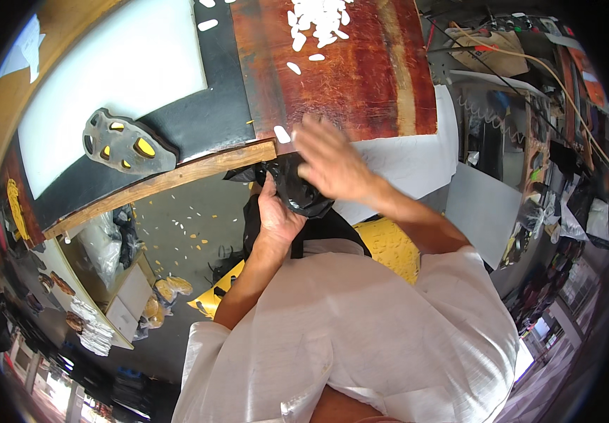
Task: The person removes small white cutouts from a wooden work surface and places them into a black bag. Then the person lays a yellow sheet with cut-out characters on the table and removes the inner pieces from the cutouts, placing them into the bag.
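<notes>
Just below the table's front edge, my left hand point(278, 216) is closed on a black plastic bag point(300, 189), its thumb up along the bag's side. The bag's contents are hidden. Slightly blurred, my right hand point(332, 158) hovers over the bag and table edge with fingers stretched out and thumb apart; I see nothing in it. Close to its fingertips, a small white oval piece point(281, 134) lies at the edge of the reddish-brown wooden board point(361, 99). Farther back on that board is a pile of similar white pieces point(320, 20), with a few loose ones nearer.
A grey plate with yellow-showing cutouts point(129, 143) rests on the left of the table, by a white sheet point(121, 77). A wooden strip point(163, 185) runs along the front edge. White and yellow bits litter the floor point(184, 218). Yellow material point(392, 247) lies beside me.
</notes>
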`<state>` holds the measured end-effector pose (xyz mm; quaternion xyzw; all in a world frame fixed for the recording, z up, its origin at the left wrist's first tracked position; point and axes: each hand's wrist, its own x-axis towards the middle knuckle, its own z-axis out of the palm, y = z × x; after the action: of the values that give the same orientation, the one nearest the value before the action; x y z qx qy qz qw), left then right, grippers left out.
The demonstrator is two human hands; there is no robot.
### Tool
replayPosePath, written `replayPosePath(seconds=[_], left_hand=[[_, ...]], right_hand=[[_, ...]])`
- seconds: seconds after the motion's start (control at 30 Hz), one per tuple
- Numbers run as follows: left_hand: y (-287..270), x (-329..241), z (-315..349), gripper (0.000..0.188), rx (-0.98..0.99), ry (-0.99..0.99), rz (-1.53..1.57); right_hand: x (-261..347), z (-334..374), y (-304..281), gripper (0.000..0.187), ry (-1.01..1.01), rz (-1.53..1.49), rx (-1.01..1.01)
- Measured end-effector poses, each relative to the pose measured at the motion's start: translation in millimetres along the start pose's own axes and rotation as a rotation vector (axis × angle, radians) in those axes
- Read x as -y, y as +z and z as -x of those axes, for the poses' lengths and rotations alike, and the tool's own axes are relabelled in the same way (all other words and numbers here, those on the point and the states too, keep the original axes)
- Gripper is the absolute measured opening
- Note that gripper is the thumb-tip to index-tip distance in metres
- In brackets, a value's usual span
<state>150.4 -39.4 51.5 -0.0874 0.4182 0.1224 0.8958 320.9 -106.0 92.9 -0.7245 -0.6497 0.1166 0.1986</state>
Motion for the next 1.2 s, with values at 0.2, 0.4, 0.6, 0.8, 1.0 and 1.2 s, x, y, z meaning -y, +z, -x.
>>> replayPosePath(seconds=[0.2,0.4,0.6,0.8,1.0,1.2], left_hand=[[1.9,-0.8,5.2,0.054,0.035,0.015,0.032],[4.8,-4.1,10.0,0.053,0.012,0.006,0.014],[3.6,1.1,4.1,0.052,0.1,-0.086,0.056],[-2.2,6.2,-6.7,0.052,0.129,-0.093,0.083],[10.4,0.0,-8.0,0.053,0.105,-0.131,0.072],[19.9,-5.6,-6.3,0.051,0.102,-0.124,0.027]], right_hand=[[-7.6,-19.9,1.2,0.036,0.027,-0.226,-0.166],[-13.2,-0.7,-2.3,0.04,-0.155,-0.013,0.15],[-137.4,-86.8,-39.9,0.041,0.045,0.237,-0.353],[-252.6,-239.0,-54.6,0.084,0.593,0.238,-0.282],[-156.4,-183.8,-9.9,0.067,0.311,0.4,-0.408],[-82.8,-97.6,23.4,0.057,0.254,0.221,-0.385]])
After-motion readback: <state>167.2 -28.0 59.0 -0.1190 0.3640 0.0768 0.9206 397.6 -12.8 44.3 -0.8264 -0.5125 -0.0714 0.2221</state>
